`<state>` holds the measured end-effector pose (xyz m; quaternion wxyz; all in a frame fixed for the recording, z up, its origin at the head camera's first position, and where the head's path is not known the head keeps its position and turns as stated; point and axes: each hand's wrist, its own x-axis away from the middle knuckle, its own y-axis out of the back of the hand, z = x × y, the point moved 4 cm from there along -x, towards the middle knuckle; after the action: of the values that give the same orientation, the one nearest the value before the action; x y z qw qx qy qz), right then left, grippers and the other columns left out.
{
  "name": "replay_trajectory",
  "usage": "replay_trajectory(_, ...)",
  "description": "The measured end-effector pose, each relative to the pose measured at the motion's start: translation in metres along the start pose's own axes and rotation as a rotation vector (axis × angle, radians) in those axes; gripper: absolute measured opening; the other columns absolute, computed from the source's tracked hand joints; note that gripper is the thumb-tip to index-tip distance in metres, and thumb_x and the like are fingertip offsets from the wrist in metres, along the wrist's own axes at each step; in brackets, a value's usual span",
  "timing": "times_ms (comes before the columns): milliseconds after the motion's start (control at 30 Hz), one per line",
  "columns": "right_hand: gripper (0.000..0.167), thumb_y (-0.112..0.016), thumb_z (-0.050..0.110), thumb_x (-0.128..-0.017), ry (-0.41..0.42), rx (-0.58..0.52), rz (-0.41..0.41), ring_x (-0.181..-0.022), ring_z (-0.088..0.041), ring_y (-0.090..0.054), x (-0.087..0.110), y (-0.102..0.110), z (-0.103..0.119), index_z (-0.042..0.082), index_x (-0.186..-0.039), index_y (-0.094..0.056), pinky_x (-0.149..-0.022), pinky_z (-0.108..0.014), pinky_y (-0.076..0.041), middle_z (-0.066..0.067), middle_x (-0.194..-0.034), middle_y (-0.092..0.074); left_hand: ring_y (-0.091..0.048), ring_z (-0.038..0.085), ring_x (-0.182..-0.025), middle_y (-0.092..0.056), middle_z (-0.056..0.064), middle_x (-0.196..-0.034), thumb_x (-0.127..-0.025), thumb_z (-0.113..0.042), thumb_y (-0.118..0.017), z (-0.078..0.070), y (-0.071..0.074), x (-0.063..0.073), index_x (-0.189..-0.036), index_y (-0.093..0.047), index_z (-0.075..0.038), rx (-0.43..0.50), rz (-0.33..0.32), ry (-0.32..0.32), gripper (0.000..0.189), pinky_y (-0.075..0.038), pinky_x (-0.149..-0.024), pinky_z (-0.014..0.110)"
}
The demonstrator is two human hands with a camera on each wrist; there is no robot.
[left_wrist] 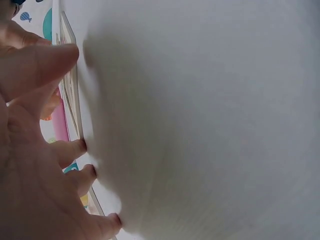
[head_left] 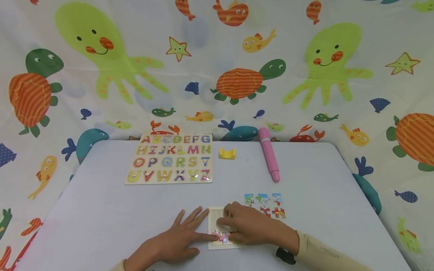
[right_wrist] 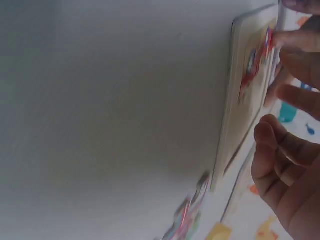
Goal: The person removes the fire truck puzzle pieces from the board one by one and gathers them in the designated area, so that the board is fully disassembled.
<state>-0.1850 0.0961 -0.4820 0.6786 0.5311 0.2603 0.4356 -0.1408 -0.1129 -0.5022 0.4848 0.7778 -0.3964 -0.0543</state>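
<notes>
A shallow wooden puzzle tray (head_left: 211, 246) lies on the table, with a few pink and purple jigsaw pieces (head_left: 225, 238) along its near edge. My left hand (head_left: 178, 239) rests palm down at the tray's left side, fingers spread. Its index fingertip touches the leftmost piece. Over the tray's right side is my right hand (head_left: 252, 225), its thumb low beside the laid pieces and its other fingers bent. No piece shows between these bent fingers (right_wrist: 265, 137) in the right wrist view. The right hand hides part of the tray.
Several loose jigsaw pieces (head_left: 262, 198) lie beyond the right hand. Farther back are an alphabet board (head_left: 174, 168), a yellow block (head_left: 227, 154) and a pink marker-shaped tube (head_left: 269, 154). A black object (head_left: 285, 256) sits by the right wrist. A patterned cloth (head_left: 200, 75) hangs behind.
</notes>
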Motion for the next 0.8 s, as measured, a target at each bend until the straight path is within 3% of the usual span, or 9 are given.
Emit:
replay_trajectory(200,0.030,-0.077,0.027,-0.092,0.011,-0.039,0.009,-0.087,0.000,-0.051,-0.013,-0.011,0.013,0.025,-0.120,-0.069,-0.070,-0.013,-0.046,0.010,-0.106,-0.060,-0.009,0.035,-0.157,-0.018,0.005,-0.170,-0.092,-0.022,-0.073,-0.001,0.001,0.001,-0.141,-0.056,-0.052,-0.003,0.003,0.000,0.059,-0.010,-0.115,0.075)
replay_trajectory(367,0.027,-0.077,0.022,-0.091,-0.068,-0.107,0.037,-0.074,0.002,-0.048,-0.017,-0.017,0.019,0.022,-0.117,-0.068,-0.064,-0.013,-0.043,0.014,-0.094,-0.054,-0.010,0.035,-0.156,-0.019,0.005,-0.170,-0.092,-0.020,-0.073,-0.003,0.002,0.001,-0.141,-0.057,-0.051,-0.003,-0.008,-0.006,0.060,-0.010,-0.115,0.075)
replay_trajectory(500,0.029,-0.077,0.020,-0.091,-0.130,-0.141,0.055,-0.070,0.001,-0.047,-0.017,-0.018,0.021,0.021,-0.118,-0.065,-0.060,-0.015,-0.043,0.014,-0.089,-0.052,-0.010,0.035,-0.156,-0.019,0.005,-0.170,-0.092,-0.020,-0.073,-0.003,0.003,0.002,-0.139,-0.060,-0.049,0.002,-0.022,-0.024,0.056,-0.010,-0.115,0.076)
replay_trajectory(800,0.034,-0.080,0.013,-0.086,-0.156,-0.141,0.038,-0.067,-0.001,-0.044,-0.019,-0.018,0.024,0.018,-0.115,-0.064,-0.057,-0.016,-0.040,0.014,-0.086,-0.048,-0.012,0.037,-0.156,-0.024,0.005,-0.169,-0.092,-0.020,-0.073,-0.005,0.003,0.008,-0.127,-0.069,-0.047,0.015,0.008,-0.077,0.045,-0.013,-0.113,0.077)
